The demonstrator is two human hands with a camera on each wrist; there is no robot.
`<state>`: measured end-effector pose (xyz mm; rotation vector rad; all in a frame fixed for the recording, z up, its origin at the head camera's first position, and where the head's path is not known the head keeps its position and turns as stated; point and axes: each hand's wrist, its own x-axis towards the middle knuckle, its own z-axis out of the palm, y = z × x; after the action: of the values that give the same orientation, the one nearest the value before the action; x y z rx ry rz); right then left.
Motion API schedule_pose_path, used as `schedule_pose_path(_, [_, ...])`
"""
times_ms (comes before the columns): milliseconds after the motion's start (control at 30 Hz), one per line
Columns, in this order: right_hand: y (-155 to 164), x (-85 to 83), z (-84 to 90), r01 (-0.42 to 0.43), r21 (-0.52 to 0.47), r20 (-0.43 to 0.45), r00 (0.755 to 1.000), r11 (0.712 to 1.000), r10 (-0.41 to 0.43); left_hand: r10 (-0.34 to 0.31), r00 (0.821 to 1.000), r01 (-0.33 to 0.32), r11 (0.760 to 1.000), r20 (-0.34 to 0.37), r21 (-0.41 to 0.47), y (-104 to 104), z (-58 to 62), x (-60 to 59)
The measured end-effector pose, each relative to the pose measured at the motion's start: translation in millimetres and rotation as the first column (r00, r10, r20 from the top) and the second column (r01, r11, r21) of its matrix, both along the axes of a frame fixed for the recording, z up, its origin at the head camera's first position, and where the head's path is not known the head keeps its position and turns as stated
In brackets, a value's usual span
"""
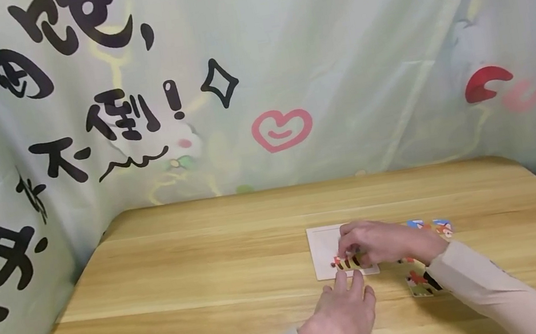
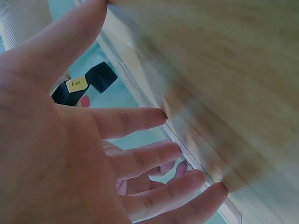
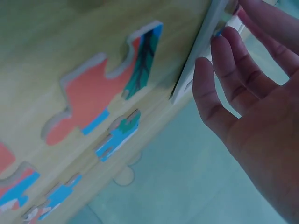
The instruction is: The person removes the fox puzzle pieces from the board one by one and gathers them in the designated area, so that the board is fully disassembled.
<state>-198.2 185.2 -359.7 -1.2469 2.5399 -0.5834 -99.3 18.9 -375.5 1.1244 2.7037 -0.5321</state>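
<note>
A white puzzle tray (image 1: 322,245) lies on the wooden table. On its lower part is a puzzle piece (image 1: 347,263) with black and yellow stripes and some red. My right hand (image 1: 375,242) reaches over the tray from the right and pinches that piece, its curled fingers covering the right end. In the right wrist view, the fingertips (image 3: 219,39) meet at the tray's surface. My left hand (image 1: 341,317) rests just in front of the tray, fingers spread and fairly straight, fingertips right at the near edge.
Several loose puzzle pieces (image 3: 96,91) lie right of the tray, partly hidden under the right forearm in the head view. One with green and red (image 1: 418,282) is nearest the front. A printed curtain (image 1: 336,64) hangs behind the table (image 1: 185,272).
</note>
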Motion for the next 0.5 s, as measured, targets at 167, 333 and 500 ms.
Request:
schedule_pose_path(167, [-2.7,0.4,-0.4,-0.005,-0.004,0.011,1.0,1.0,0.005,0.012,0.999,-0.013,1.0,0.043,0.019,-1.9,-0.8,-0.3])
schedule_pose_path(333, [-5.4,0.0,-0.8,0.025,-0.003,0.046,0.999,1.0,-0.025,-0.001,0.999,0.0,1.0,0.036,0.016,-2.6,-1.6,-1.0])
schedule_pose_path(500, [-7.1,0.8,-1.0,0.054,-0.007,0.062,0.997,0.998,-0.054,0.008,0.999,-0.009,0.999,0.051,0.031,-3.3,-1.8,-1.9])
